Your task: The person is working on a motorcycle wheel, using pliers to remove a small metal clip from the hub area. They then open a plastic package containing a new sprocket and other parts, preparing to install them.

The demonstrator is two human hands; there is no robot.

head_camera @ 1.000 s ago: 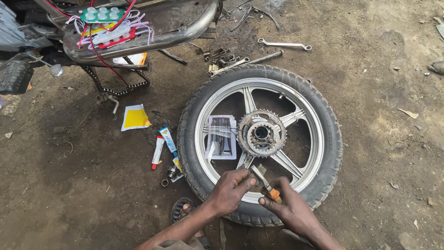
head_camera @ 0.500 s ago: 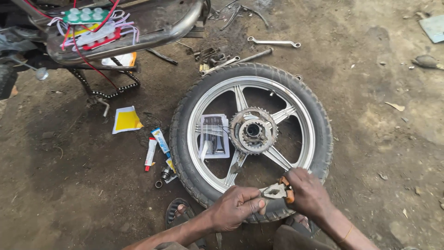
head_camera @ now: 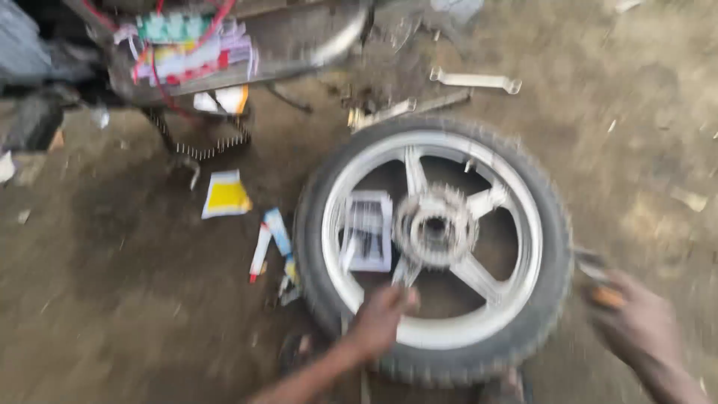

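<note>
On dirt ground, wheel [head_camera: 434,247], left hand [head_camera: 381,318] on rim, right hand [head_camera: 636,325] beside tyre

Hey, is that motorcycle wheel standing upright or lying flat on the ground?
Lying flat. The wheel rests on its side on the dirt, sprocket facing up, with the left hand on its rim.
</note>
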